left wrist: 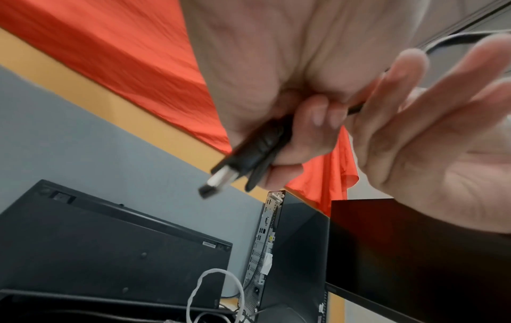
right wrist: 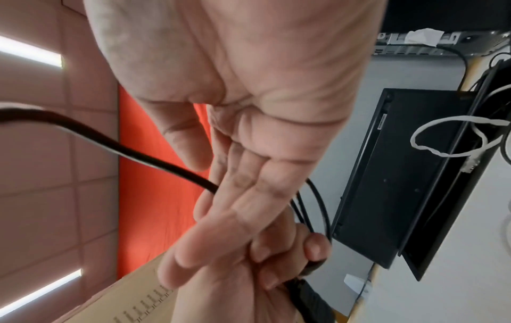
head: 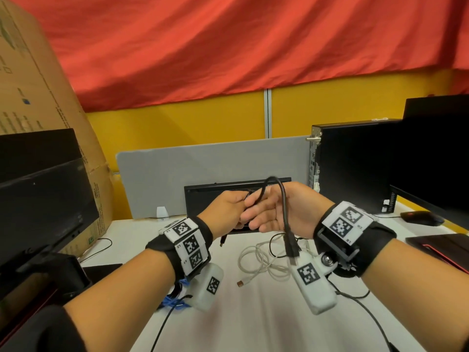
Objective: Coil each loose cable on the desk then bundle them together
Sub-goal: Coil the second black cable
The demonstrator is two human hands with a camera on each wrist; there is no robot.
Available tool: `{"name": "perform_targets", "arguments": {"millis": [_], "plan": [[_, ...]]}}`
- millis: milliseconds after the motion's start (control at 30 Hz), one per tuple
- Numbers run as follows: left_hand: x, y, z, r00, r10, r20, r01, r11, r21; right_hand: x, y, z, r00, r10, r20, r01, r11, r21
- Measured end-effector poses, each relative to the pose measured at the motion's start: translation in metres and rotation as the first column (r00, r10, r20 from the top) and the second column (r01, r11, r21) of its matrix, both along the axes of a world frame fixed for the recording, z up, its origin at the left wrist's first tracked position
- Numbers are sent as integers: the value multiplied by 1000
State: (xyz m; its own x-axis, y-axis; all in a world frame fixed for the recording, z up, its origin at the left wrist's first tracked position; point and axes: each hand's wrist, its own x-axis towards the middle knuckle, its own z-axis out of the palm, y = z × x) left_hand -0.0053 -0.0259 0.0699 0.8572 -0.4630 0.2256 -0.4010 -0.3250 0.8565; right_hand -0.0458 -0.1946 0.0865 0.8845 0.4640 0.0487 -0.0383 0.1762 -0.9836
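Both hands are raised over the white desk (head: 241, 321). My left hand (head: 229, 208) grips the black cable (head: 283, 199) in a fist. One USB plug (left wrist: 235, 164) sticks out below its curled fingers. The cable arcs up and over my right hand (head: 266, 214), whose fingers are straight and touch the left fist. Its other plug (head: 291, 246) hangs down past the right wrist. In the right wrist view the black cable (right wrist: 124, 150) runs behind the straight fingers (right wrist: 243, 196). A loose white cable (head: 256, 261) lies tangled on the desk below the hands.
A black keyboard (head: 218, 193) leans against the grey divider (head: 203, 163). A PC tower (head: 355, 168), a monitor (head: 436, 153) and a mouse (head: 421, 217) stand at the right. Dark monitors (head: 43, 199) and a cardboard box (head: 38, 85) are on the left. A thin black wire (head: 365, 311) crosses the near desk.
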Motion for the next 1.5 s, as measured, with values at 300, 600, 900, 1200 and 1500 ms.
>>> {"name": "perform_targets", "arguments": {"millis": [300,600,900,1200,1500], "plan": [[-11,-5,4,918,-185,-350,73,948,-310,11,8,3,850,-409,332,448,893,-47],[-9,-7,-1,894,-240,-379,24,870,-493,9,13,-4,826,-320,463,484,824,-295],[-8,-10,-6,930,-70,-362,-107,888,-447,12,21,-26,640,-262,722,690,610,-391],[-15,-20,-1,949,54,-311,-157,935,-319,23,14,-38,360,-82,929,922,182,-341],[-12,-13,3,917,-23,-397,-131,925,-357,14,5,-32,153,-20,988,895,427,-130]]}}
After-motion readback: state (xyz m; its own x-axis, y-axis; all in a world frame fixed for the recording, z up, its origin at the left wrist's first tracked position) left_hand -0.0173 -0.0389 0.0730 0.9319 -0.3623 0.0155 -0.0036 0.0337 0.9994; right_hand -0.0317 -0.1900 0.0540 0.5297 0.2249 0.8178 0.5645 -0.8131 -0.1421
